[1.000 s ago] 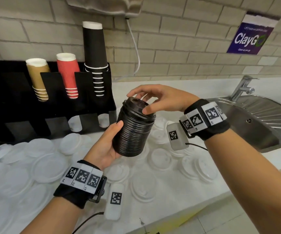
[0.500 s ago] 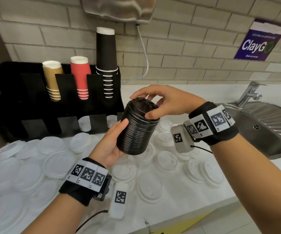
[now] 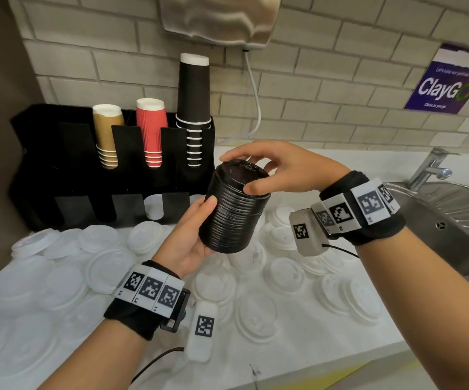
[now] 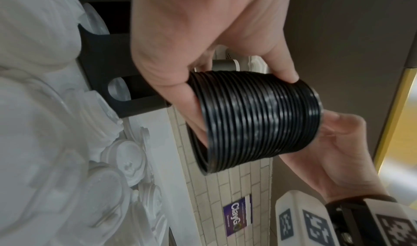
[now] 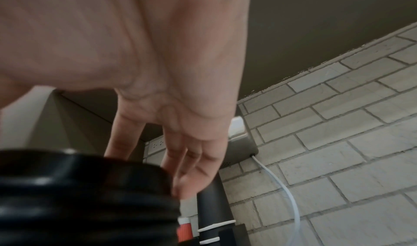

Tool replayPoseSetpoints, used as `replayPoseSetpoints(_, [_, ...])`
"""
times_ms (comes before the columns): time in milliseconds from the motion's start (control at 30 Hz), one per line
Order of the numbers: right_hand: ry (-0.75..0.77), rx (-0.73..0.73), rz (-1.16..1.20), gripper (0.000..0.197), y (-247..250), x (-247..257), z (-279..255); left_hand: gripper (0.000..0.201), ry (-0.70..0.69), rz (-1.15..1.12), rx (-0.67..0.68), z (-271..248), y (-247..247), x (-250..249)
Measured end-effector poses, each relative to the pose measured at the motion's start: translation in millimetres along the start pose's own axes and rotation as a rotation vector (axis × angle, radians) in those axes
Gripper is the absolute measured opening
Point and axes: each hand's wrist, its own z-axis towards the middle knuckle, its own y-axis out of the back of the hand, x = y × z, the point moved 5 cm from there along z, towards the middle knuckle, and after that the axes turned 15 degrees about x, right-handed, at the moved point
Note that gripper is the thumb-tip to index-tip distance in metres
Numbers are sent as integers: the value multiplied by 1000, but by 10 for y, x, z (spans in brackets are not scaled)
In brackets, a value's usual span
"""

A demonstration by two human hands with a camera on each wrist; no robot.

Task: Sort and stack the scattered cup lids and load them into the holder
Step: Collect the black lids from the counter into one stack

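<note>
A tall stack of black cup lids [image 3: 234, 209] [image 4: 255, 121] [image 5: 85, 196] is held tilted above the counter. My left hand [image 3: 191, 235] [image 4: 203, 44] grips its lower part from the left, thumb on the side. From the right, my right hand [image 3: 267, 170] [image 5: 180, 142] grips the top lid, thumb on the near rim and fingers over the far rim. Several white lids [image 3: 258, 313] lie scattered on the white counter [image 3: 298, 358]. The black holder [image 3: 67, 175] stands at the back left, with white lids in its lower slots [image 3: 154, 206].
The holder's upper slots hold brown [image 3: 106, 133], red [image 3: 151, 130] and black cups [image 3: 194, 108]. A steel sink [image 3: 447, 220] with a tap [image 3: 430, 167] lies at the right. A white cable [image 3: 256, 108] hangs from a wall dispenser [image 3: 219, 21].
Both hands keep their hold on the black stack, which has barely moved. The head view has drifted, so the holder and cups sit further right in the picture.
</note>
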Motion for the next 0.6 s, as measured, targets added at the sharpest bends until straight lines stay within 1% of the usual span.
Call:
replayPoseSetpoints(33, [30,2,2,48,-5,40,22,65,-17,-6,8,-13,20,-20])
replayPoseSetpoints(100, [64,29,-17,48,-41,123,110,61,-30,-5,30,-61,61,-70])
replayPoseSetpoints(133, [70,44,-37,51,-68,172,167,60,-29,-5,40,-94,83,-100])
replayPoseSetpoints(200, [92,69,-63,59,-103,308,277,64,-41,-5,38,-184,153,-182])
replayPoseSetpoints(233, [112,62,-45,59,-104,379,335,65,-59,0,28,-242,192,-243])
replayPoseSetpoints(267, [143,30,0,54,-85,445,406,64,-83,6,16,-309,229,-317])
replayPoseSetpoints(333, [183,-104,118,27,-5,477,582,59,-144,21,-16,-480,309,-491])
replayPoseSetpoints(367, [141,-165,131,20,31,425,690,56,-177,27,-39,-581,356,-592])
replayPoseSetpoints(400, [55,-172,93,19,26,350,819,54,-207,32,-62,-692,405,-695])
replayPoseSetpoints(433, [-46,-107,1,20,-41,280,955,52,-232,39,-85,-808,454,-801])
replayPoseSetpoints(467, [-116,11,-111,20,-171,229,1092,51,-254,48,-108,-924,496,-911])
replayPoseSetpoints(500, [-135,143,-224,22,-354,215,1218,50,-273,56,-133,-1041,532,-1016])
replayPoseSetpoints(533, [-110,261,-328,24,-573,250,1330,50,-294,57,-159,-1150,562,-1121])
replayPoseSetpoints(600, [17,458,-447,26,-1072,454,1478,49,-337,61,-213,-1341,604,-1307])
